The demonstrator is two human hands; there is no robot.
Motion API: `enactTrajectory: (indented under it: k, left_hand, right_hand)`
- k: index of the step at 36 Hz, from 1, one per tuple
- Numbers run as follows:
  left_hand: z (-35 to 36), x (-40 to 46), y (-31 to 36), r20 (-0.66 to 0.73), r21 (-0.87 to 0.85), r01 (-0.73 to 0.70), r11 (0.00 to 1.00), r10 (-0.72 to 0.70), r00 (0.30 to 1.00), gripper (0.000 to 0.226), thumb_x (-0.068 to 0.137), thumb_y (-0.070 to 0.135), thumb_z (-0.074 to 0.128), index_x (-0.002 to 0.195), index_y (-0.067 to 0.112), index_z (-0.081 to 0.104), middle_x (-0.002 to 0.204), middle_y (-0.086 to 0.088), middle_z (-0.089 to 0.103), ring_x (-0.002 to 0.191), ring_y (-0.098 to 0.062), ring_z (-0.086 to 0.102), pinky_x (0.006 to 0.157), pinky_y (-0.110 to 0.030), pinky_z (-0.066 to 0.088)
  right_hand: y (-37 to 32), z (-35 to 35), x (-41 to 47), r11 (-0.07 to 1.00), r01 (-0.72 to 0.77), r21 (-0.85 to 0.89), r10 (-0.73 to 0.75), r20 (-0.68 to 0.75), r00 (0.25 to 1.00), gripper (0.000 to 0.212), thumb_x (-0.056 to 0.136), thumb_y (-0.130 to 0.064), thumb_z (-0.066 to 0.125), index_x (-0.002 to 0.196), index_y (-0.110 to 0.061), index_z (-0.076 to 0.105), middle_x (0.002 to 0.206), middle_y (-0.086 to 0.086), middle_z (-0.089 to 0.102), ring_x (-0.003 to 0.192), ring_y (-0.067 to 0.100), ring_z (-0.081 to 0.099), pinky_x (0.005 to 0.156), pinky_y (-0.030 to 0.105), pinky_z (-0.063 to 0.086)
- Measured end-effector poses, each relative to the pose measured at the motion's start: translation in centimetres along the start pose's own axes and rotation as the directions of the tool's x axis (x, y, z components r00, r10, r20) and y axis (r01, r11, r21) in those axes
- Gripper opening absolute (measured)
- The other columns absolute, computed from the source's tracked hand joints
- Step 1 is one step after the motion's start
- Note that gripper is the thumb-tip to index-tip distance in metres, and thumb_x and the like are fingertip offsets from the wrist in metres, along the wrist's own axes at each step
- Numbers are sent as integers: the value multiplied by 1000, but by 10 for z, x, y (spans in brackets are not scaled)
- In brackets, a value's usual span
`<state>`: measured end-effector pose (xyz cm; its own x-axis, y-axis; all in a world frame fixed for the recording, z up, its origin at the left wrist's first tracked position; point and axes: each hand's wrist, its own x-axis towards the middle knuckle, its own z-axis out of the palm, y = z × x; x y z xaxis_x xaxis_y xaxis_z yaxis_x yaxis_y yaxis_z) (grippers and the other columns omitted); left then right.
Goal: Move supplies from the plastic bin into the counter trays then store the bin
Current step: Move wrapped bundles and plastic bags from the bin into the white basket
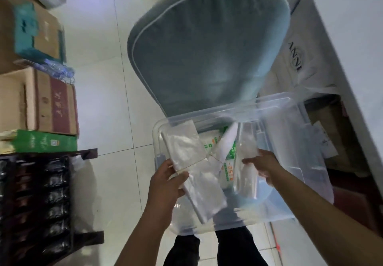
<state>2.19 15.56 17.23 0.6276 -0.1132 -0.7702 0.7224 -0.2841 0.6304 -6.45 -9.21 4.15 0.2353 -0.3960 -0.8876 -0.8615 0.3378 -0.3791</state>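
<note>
The clear plastic bin sits just under my hands, on the seat edge of a teal chair. I'm unloading: my left hand grips a rubber-banded bundle of clear bags, my right hand pinches a second clear packet. Green-printed packs remain beyond my fingers. Next, I should carry both to the trays, which are out of view.

I read "ANNI" on the white bag right of the chair cushion. Other print is too blurred for me.
</note>
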Motion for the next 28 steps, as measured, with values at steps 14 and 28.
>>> enactTrajectory:
  k: [14, 28]
  left_hand:
    - [-45, -105, 40, 390, 172, -245, 954, 163, 906, 37, 88, 0, 67, 115, 25, 65, 100, -5, 77, 89, -23, 73, 81, -46, 58]
    - [-17, -237, -7, 855, 212, -419, 883, 40, 517, 43, 86, -3, 62, 117, 27, 63, 109, -6, 74, 95, -28, 71, 79, -48, 57]
  right_hand:
    - [3, -38, -324, 856, 395, 334, -473, 196, 859, 20, 75, -6, 73, 95, -4, 74, 100, 16, 75, 95, 33, 72, 81, 43, 55]
    - [160, 29, -470, 667, 628, 402, -295, -631, 717, 9, 74, -6, 80, 79, -14, 81, 88, 3, 77, 79, 12, 72, 70, 21, 55]
